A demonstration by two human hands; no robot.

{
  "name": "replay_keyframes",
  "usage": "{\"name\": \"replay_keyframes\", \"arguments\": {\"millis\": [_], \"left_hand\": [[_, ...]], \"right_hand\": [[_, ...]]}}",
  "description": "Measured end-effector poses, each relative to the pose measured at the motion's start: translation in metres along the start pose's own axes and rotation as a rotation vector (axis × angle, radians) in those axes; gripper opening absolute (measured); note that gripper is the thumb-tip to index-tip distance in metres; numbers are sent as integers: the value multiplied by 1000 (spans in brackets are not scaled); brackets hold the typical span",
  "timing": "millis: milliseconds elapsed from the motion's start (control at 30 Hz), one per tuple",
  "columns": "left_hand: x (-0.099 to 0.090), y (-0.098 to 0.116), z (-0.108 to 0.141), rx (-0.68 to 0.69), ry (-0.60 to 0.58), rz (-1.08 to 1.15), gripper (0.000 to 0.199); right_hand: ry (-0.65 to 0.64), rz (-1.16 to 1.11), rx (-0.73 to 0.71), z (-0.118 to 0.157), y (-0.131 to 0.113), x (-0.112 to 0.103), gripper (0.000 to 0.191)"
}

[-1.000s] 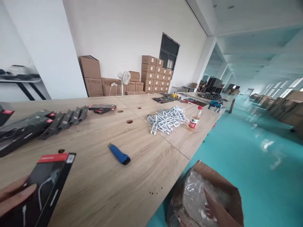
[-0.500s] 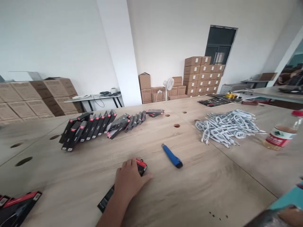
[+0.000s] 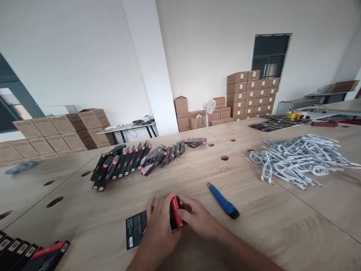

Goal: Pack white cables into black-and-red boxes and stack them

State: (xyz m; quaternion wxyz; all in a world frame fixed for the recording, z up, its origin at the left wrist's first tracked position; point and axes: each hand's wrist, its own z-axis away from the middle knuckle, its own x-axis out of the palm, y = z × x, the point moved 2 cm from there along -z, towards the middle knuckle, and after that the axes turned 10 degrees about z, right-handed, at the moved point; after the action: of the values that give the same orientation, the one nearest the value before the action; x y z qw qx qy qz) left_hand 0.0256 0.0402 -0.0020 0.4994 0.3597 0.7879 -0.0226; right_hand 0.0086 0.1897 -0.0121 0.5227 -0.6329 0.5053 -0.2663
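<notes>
A small black box with a red end point(image 3: 176, 212) is between my two hands, low over the near middle of the table. My left hand point(image 3: 160, 222) wraps over its left side. From the right, my right hand point(image 3: 196, 216) grips the red end with thumb and fingers. A flat black printed panel point(image 3: 136, 229) sticks out left of my left hand; whether it belongs to the same box I cannot tell. A blue utility knife point(image 3: 223, 201) lies on the wood to the right of my right hand.
Several black-and-red boxes point(image 3: 124, 162) lean in a row farther back, with more at the lower left point(image 3: 47, 256). A heap of white cables point(image 3: 299, 160) lies right. The wooden table point(image 3: 93, 222) has round holes. Cartons point(image 3: 251, 94) and a fan point(image 3: 209, 107) stand behind.
My right hand has come in and taken hold of the box's red end beside my left hand. The box has turned and been drawn nearer upright. The view has swung left.
</notes>
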Motion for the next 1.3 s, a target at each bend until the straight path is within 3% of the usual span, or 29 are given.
{"name": "replay_keyframes", "arguments": {"millis": [333,500,633,767,967,1133,1300], "left_hand": [[-6,18,-5,22,-103,94,58],[-3,22,-6,17,-181,125,56],[2,24,-7,6,-226,142,59],[3,26,-7,-11,-232,160,61],[3,27,-7,-17,-214,170,64],[5,23,-6,3,-210,176,64],[4,24,-5,33,-195,175,66]], "right_hand": [[-101,-270,110,20,1,-7,50],[-79,-270,65,19,-2,-7,38],[-7,-207,38,15,0,-7,44],[118,-131,99,13,5,-6,45],[-3,-250,85,16,0,-8,47],[-18,-278,61,16,-5,-9,47],[36,-170,60,16,-3,-7,45]]}}
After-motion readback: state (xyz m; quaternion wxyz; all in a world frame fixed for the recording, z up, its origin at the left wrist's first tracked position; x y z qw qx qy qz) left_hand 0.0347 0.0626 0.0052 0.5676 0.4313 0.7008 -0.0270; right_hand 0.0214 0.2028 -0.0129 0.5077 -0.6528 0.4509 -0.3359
